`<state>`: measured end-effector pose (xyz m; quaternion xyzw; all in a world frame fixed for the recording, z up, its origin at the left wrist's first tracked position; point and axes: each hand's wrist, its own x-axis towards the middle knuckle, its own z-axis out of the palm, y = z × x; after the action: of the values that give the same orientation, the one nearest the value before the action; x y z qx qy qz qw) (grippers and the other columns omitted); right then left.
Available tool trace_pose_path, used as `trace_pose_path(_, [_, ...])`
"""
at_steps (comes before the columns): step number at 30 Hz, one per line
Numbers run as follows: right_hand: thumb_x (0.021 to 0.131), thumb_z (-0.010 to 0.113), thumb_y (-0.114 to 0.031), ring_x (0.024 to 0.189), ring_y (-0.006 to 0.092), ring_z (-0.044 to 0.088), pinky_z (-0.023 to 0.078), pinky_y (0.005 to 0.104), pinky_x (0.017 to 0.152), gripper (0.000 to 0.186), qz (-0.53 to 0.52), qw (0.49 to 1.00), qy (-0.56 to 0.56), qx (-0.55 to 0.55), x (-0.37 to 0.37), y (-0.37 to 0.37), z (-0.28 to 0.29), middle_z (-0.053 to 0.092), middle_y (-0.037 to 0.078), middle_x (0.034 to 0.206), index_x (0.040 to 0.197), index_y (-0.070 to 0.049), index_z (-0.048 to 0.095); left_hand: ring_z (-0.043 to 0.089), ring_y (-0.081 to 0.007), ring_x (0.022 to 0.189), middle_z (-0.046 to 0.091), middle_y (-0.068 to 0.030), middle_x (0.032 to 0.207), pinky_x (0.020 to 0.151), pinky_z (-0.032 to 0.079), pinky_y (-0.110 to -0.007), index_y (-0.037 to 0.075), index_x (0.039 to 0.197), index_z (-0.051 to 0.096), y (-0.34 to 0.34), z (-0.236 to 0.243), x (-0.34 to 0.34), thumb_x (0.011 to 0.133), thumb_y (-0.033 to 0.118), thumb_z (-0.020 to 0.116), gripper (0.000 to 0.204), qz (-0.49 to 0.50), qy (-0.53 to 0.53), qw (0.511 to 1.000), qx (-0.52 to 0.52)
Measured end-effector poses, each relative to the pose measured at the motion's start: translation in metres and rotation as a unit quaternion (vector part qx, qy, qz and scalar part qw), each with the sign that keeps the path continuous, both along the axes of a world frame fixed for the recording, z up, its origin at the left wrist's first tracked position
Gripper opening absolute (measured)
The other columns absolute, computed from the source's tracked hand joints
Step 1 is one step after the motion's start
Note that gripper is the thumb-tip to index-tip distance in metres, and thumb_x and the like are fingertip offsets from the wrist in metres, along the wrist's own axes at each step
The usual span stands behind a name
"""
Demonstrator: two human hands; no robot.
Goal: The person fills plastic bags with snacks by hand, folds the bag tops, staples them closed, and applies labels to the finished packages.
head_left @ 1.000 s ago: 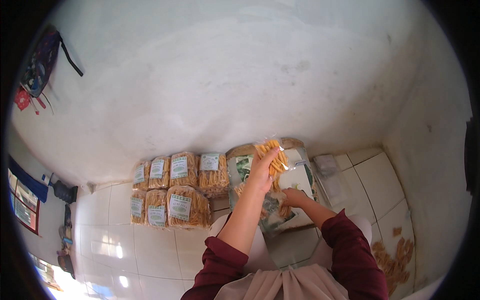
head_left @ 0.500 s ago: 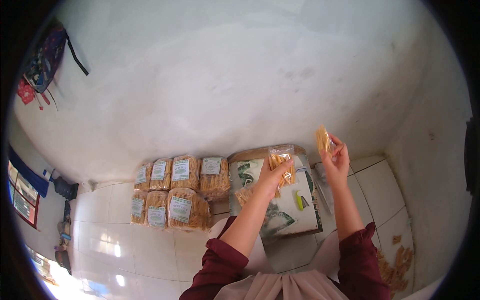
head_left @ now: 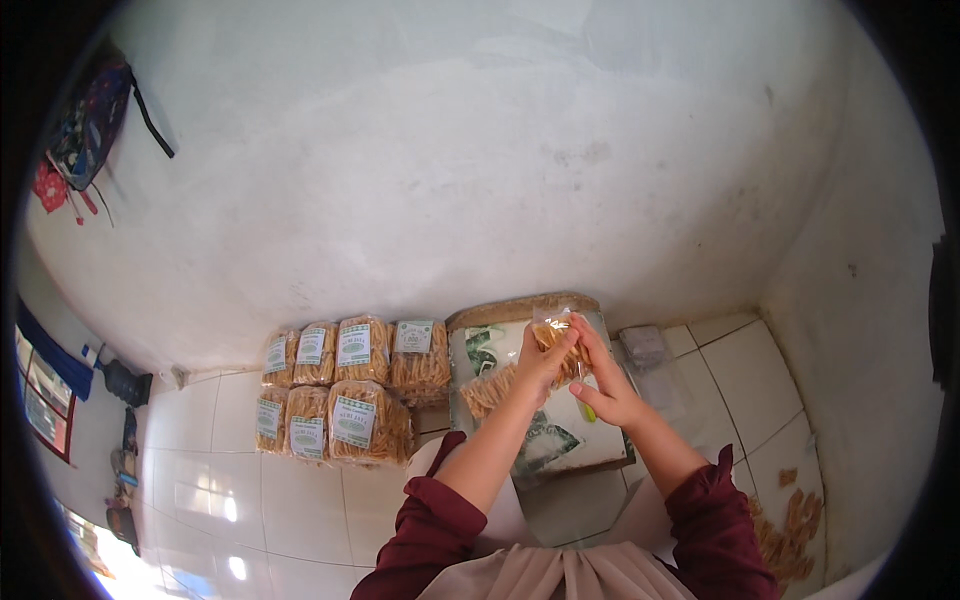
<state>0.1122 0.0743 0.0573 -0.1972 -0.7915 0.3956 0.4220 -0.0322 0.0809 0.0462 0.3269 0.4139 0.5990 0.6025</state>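
Both hands, left hand point(head_left: 541, 362) and right hand point(head_left: 603, 385), pinch a clear snack bag point(head_left: 556, 335) between them: light, crinkly, brittle contents, best gripped at the top.

Packed snack bags point(head_left: 345, 390) block left of hands point(head_left: 575, 365); bare tiles point(head_left: 740, 370) right w/ free room.

Snack packets point(head_left: 345, 395) on tiled floor point(head_left: 250, 480)
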Motion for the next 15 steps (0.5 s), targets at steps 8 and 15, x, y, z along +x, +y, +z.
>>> trace_pose_path(8, [0.088,0.050,-0.038,0.135,0.0268,0.020,0.019,0.0399,0.107,0.073,0.132,0.944,0.224,-0.203,-0.014,0.010,0.041,0.019,0.017,0.146,0.143,-0.009,0.011,0.056,-0.0170,0.096,0.053,-0.0083,0.108,0.078,0.052,-0.032,0.007,0.134,0.030,-0.009,0.029,-0.020,0.078,0.003,0.065,0.065,-0.017,-0.137,0.989,0.052])
trace_pose_path(15, [0.080,0.065,-0.030,0.099,0.0229,0.057,0.043,0.0333,0.087,0.050,-0.231,0.939,-0.075,-0.244,-0.039,0.127,-0.137,0.059,0.014,0.108,0.116,0.000,0.049,0.058,-0.0266,0.097,0.053,-0.0129,0.111,0.081,0.051,-0.042,0.005,0.128,0.038,0.008,0.016,-0.053,0.081,0.015,0.056,0.051,0.032,-0.170,0.979,0.105])
